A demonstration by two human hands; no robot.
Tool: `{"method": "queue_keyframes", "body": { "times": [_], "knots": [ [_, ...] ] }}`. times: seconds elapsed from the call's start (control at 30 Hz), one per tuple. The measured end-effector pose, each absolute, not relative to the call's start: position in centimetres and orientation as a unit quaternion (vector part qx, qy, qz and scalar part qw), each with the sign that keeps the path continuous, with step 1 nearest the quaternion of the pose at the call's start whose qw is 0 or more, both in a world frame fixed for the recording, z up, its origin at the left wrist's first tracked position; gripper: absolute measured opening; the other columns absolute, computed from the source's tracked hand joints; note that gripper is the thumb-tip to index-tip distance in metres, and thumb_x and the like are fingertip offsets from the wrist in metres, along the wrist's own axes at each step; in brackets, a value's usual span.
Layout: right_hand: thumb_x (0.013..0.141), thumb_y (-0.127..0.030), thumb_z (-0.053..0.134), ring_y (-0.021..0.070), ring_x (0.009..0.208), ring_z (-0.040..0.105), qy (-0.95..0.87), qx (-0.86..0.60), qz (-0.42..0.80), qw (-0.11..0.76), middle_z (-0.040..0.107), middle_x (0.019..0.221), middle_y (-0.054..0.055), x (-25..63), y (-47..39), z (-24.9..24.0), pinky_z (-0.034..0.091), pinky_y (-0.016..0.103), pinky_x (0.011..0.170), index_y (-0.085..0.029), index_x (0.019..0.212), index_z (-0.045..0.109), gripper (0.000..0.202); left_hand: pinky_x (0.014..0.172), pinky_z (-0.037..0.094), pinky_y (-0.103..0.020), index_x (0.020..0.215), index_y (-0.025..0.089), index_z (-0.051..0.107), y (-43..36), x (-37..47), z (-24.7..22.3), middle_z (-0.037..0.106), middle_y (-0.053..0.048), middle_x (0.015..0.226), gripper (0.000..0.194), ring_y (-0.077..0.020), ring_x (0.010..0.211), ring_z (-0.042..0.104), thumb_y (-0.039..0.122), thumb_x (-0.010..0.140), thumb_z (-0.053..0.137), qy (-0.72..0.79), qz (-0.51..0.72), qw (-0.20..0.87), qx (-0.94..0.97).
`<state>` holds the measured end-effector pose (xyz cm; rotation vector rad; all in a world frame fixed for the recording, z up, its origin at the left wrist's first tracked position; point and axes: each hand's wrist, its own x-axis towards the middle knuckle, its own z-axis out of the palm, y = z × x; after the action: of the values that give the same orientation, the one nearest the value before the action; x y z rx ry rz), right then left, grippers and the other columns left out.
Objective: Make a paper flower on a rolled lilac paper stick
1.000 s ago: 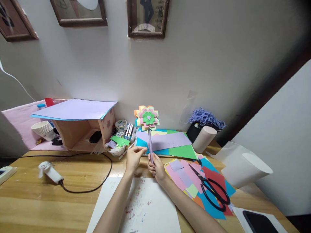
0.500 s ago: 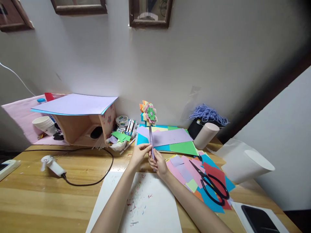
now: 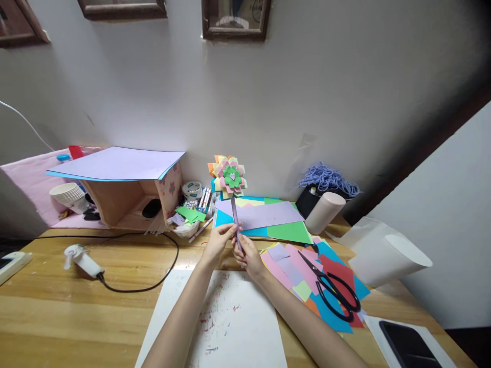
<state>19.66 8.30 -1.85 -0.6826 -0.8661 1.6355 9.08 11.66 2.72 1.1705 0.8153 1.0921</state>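
Observation:
A layered paper flower in green, pink, yellow, blue and orange stands upright on a thin purple stem. Both hands are closed on that stem: my left hand pinches it from the left, and my right hand wraps round its lower part. The blossom faces me above my fingers. Beneath my forearms lies a white sheet with coloured marks. Behind the hands are sheets of purple, green and blue paper.
Black-handled scissors lie on coloured paper pieces at the right. A phone, a white roll and blue yarn are farther right. On the left are a glue gun, its cable, and an open box.
The flower has turned to face me more fully and shifted slightly left. Both hands still grip the stem and have moved a little left.

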Motion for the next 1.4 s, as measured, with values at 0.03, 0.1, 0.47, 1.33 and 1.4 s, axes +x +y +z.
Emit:
{"method": "queue_keyframes", "body": {
  "times": [0.03,0.1,0.47,1.33,1.4],
  "knots": [
    [0.08,-0.054,0.05,0.0012,0.032,0.013,-0.371,-0.293,0.683,0.556,0.031,0.042,-0.012,19.6,8.3,-1.9,0.01,0.013,0.028,-0.017,0.076,0.048,0.037,0.055,0.037,-0.022,0.084,0.012,0.072,11.6,9.1,2.9,0.061,-0.001,0.057,0.033,-0.0069,0.048,0.041,0.039,0.065,0.069,0.356,0.479,0.618,0.512],
    [0.079,-0.053,0.051,0.0012,0.032,0.013,-0.379,-0.307,0.668,0.562,0.031,0.042,-0.012,19.6,8.4,-1.9,0.011,0.013,0.028,-0.018,0.078,0.048,0.035,0.056,0.038,-0.022,0.083,0.013,0.072,11.6,9.2,3.1,0.065,-0.003,0.066,0.032,-0.0086,0.052,0.046,0.039,0.065,0.069,0.36,0.484,0.608,0.516],
    [0.075,-0.051,0.056,0.0017,0.033,0.016,-0.396,-0.36,0.631,0.562,0.029,0.044,-0.013,19.3,8.3,-1.9,0.011,0.015,0.032,-0.018,0.093,0.047,0.039,0.057,0.039,-0.022,0.068,0.012,0.068,10.9,9.8,3.2,0.062,-0.002,0.062,0.027,-0.0129,0.06,0.052,0.039,0.068,0.064,0.41,0.507,0.503,0.567],
    [0.079,-0.049,0.052,0.0021,0.034,0.015,-0.426,-0.349,0.632,0.545,0.03,0.043,-0.011,19.1,7.7,-1.5,0.011,0.016,0.032,-0.016,0.079,0.052,0.033,0.059,0.042,-0.025,0.061,0.014,0.065,11.0,8.4,4.5,0.064,-0.004,0.06,0.039,-0.0193,0.066,0.058,0.048,0.074,0.053,0.474,0.513,0.426,0.575],
    [0.079,-0.05,0.052,0.0022,0.034,0.015,-0.425,-0.348,0.635,0.543,0.03,0.043,-0.011,19.2,7.7,-1.3,0.011,0.016,0.032,-0.016,0.079,0.053,0.034,0.062,0.044,-0.027,0.06,0.014,0.066,11.2,7.9,4.6,0.065,-0.004,0.061,0.037,-0.0203,0.067,0.058,0.047,0.073,0.053,0.473,0.513,0.424,0.578]
  ]
}}
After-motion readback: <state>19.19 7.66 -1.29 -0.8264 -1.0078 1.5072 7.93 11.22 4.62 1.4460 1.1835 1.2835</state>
